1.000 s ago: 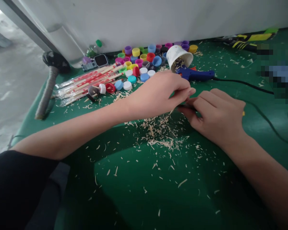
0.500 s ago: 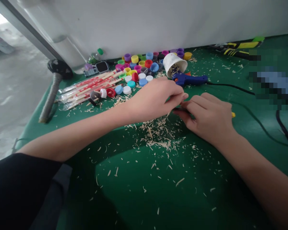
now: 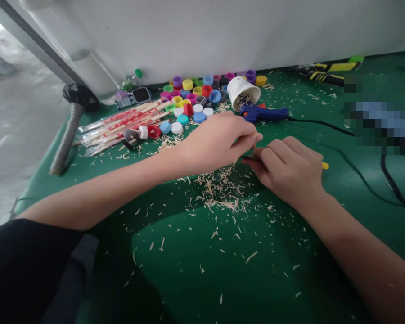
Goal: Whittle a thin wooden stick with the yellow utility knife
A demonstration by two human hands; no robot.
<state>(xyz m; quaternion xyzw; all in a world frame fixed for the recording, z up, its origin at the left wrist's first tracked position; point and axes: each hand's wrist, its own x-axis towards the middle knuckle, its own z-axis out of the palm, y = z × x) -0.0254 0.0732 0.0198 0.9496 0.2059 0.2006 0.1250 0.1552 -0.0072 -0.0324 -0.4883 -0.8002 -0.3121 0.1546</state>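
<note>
Over a pile of wood shavings [image 3: 222, 186], my left hand [image 3: 216, 141] is closed in a pinch. A short pale tip, which looks like a wooden stick [image 3: 235, 161], pokes out under it; the rest is hidden by the fingers. Just to the right, my right hand [image 3: 288, 168] is wrapped round a slim knife [image 3: 325, 166]. The knife's yellow end shows behind the palm, and its dark blade points left toward the left hand's fingertips. The hands are close together, with a narrow gap between them.
Behind the hands lie many coloured bottle caps [image 3: 199, 118], a tipped white cup [image 3: 238, 90] and a blue glue gun [image 3: 266, 113] with its cord. Wrapped chopsticks [image 3: 121, 123], a hammer [image 3: 69, 130] and a watch [image 3: 141, 94] are left; yellow-black pliers [image 3: 330, 72] right.
My right hand has drawn slightly down and away from the left, with more of the dark blade showing. The whole view has shifted a little; my left hand keeps its pinch.
</note>
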